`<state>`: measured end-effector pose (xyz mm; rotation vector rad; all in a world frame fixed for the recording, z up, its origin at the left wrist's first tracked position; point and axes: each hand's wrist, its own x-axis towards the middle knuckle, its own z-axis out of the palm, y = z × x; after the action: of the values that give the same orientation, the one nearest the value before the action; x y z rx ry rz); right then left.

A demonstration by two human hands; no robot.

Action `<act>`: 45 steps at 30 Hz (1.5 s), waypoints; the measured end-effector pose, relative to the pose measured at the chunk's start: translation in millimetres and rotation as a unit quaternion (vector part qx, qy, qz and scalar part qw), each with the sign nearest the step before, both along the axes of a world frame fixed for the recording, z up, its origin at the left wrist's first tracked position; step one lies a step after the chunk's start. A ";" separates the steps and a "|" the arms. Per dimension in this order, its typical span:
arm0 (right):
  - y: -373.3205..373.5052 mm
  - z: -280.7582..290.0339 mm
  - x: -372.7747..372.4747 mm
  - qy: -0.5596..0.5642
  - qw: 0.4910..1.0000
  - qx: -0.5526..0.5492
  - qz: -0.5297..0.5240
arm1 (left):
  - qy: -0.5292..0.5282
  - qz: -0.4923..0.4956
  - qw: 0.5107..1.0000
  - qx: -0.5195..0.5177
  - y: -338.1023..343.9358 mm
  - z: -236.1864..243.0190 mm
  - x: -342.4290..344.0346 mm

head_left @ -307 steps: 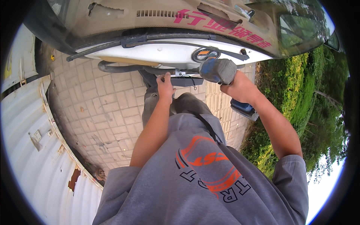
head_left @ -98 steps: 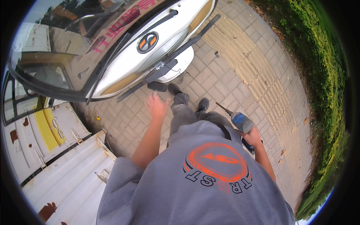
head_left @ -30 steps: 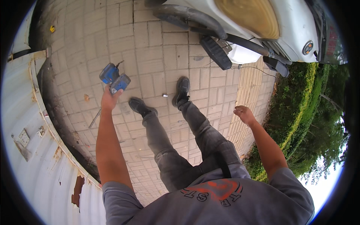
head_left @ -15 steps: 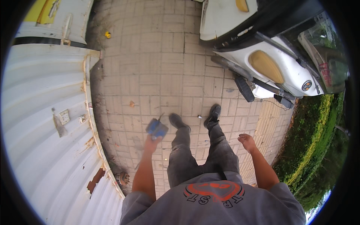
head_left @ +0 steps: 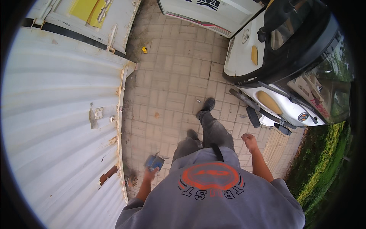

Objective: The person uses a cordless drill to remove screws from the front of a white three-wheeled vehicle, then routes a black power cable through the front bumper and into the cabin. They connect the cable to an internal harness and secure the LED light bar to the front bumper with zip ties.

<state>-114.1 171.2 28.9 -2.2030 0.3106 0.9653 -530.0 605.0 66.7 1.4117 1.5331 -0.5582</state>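
My left hand is low at the lower left, beside my leg, closed on a blue and grey cordless power tool, slightly blurred. My right hand hangs at the right with curled fingers; whether it holds something small is hidden. Above and right of it stands a small white and black vehicle with a windscreen, a tan inset panel and a dark front bar, with black parts attached below.
A rusty white corrugated metal wall runs down the left, with a panel marked yellow above it. Pavers lie underfoot; a small yellow scrap is near the wall. A hedge borders the lower right. An open vehicle door shows at the top.
The tool has passed from my right hand to my left. My view has turned and moved along the vehicle's side, bringing its door into sight; the left hand has dropped lower.
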 end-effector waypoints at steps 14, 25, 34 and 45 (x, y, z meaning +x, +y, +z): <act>238.9 25.5 191.4 -0.073 0.977 0.131 0.151 | -0.010 0.023 0.999 0.036 91.4 54.6 116.5; 283.4 63.7 213.6 -0.093 0.996 0.003 0.015 | -0.028 -0.148 0.989 0.016 300.8 -40.9 204.2; 484.7 120.9 318.5 -0.380 0.916 0.044 0.119 | -0.158 -0.128 0.975 0.086 417.5 -2.1 382.7; 697.6 148.4 527.3 -0.598 0.693 -0.026 0.402 | -0.208 0.005 0.973 0.096 497.4 70.1 576.9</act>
<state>413.2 868.8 177.3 -2.5084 -1.3251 -0.3249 46.9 1102.5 136.8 1.5495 1.2765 -0.0940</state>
